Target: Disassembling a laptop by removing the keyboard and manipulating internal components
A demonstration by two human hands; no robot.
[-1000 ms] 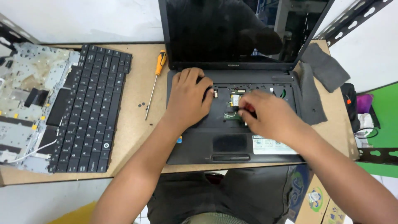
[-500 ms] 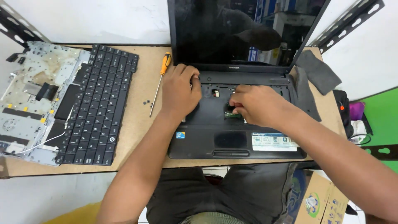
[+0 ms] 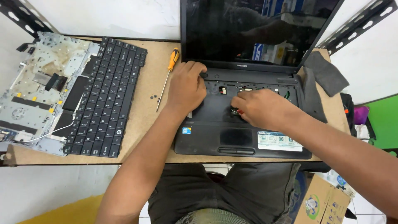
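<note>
An open black laptop (image 3: pixel 242 141) with its keyboard taken out lies on the wooden table (image 3: pixel 143 120). My left hand (image 3: pixel 187 88) rests palm down on the left side of the bare keyboard bay, fingers curled near the hinge. My right hand (image 3: pixel 261 108) presses its fingertips into the middle of the bay, around a small connector; whether it pinches anything is hidden. The removed black keyboard (image 3: pixel 103 97) lies to the left of the laptop. An orange-handled screwdriver (image 3: pixel 168 72) lies between the keyboard and the laptop, untouched.
A second keyboard turned metal side up (image 3: pixel 35 91) sits at the table's far left. Small dark screws (image 3: pixel 154 97) lie by the screwdriver. A grey cloth (image 3: pixel 325 72) lies right of the laptop. A cardboard box (image 3: pixel 321 203) stands on the floor at lower right.
My view has shifted, so the laptop and keyboards sit further right in frame. My left hand slid a little up toward the hinge. My right hand stays in the keyboard bay.
</note>
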